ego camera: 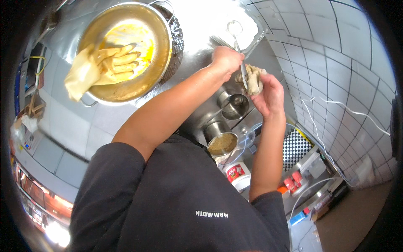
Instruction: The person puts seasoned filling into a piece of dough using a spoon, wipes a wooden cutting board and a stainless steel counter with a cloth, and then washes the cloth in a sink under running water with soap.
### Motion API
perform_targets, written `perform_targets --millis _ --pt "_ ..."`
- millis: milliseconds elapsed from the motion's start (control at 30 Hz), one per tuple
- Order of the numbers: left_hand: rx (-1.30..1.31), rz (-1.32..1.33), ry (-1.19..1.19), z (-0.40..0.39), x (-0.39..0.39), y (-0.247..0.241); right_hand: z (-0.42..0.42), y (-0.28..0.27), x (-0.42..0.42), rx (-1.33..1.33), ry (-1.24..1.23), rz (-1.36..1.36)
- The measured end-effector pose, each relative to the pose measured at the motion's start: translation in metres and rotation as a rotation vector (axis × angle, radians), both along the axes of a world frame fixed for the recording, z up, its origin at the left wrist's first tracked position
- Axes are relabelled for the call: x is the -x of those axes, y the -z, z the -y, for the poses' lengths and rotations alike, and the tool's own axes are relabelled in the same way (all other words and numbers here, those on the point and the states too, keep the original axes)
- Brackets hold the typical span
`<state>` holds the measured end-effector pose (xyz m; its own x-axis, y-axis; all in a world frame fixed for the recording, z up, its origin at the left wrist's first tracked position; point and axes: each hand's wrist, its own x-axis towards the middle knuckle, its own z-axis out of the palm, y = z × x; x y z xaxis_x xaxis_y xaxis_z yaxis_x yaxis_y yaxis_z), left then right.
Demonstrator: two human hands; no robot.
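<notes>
My left hand (228, 61) grips the long handle of a metal ladle (244, 74). The round bowl of the ladle lies over white powder in a clear plastic container (262, 31) at the upper right. My right hand (270, 96) holds a crumpled beige cloth (254, 82) against the lower end of the handle. Yellowish rubber gloves (83, 74) lie in and over the rim of a wide metal pan (126, 11) at the upper left; orange oily residue marks its bottom. Below my hands stands a metal pot (241, 110) with a ladle in it.
Near my body a metal container (217, 127) holds brown granular contents, with a white tub (244, 182) beyond it. A tiled wall (315, 63) rises at the right, with a white cable (355, 112) along it. Red-capped containers (292, 182) stand at the lower right.
</notes>
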<state>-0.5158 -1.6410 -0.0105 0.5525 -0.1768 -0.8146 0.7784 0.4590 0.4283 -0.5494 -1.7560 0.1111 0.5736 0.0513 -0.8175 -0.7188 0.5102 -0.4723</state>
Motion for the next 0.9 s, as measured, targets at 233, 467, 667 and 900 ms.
perform_targets --millis 233,467,667,900 --pt "-0.112 0.001 0.074 -0.002 -0.002 -0.018 0.000 0.004 0.007 0.239 -0.333 0.157" --pt "-0.085 0.043 0.198 -0.014 0.001 -0.012 -0.009 0.022 -0.010 0.478 -0.492 0.163" --pt "0.052 -0.025 0.096 -0.022 -0.006 -0.011 -0.023 0.031 -0.016 0.591 -0.428 0.159" --pt "0.005 -0.022 0.110 -0.021 -0.004 -0.005 -0.031 0.026 0.001 0.857 -0.629 0.240"
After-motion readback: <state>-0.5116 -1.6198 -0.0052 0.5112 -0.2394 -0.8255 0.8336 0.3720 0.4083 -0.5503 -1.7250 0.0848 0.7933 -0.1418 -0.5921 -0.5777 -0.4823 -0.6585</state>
